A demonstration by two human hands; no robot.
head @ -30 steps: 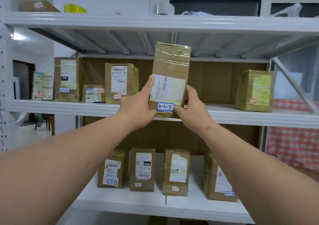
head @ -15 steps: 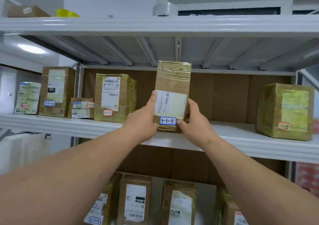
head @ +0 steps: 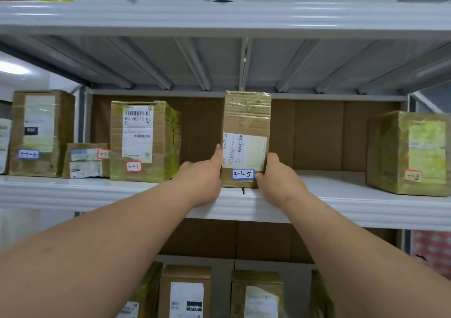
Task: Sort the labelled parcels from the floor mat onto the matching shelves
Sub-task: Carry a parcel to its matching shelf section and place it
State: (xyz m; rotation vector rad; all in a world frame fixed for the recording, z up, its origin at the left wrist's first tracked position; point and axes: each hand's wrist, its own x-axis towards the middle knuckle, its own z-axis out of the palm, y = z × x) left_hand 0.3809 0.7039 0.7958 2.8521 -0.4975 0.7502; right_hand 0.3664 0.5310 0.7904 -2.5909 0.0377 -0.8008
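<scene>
Both hands, left hand [head: 200, 178] and right hand [head: 280, 181], grip parcel [head: 246, 122] (tagged 3-1-5) | upright on shelf [head: 341, 203]

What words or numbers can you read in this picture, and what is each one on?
"3-1-5": blue-bordered tag on the tall brown cardboard parcel that the left hand and right hand hold.
"3-1-7": red-bordered tag on the taped square parcel.
"602-602-12 1H5": that parcel's white shipping label.
Other tags and the fine print on every label: too blurred to read.
</scene>
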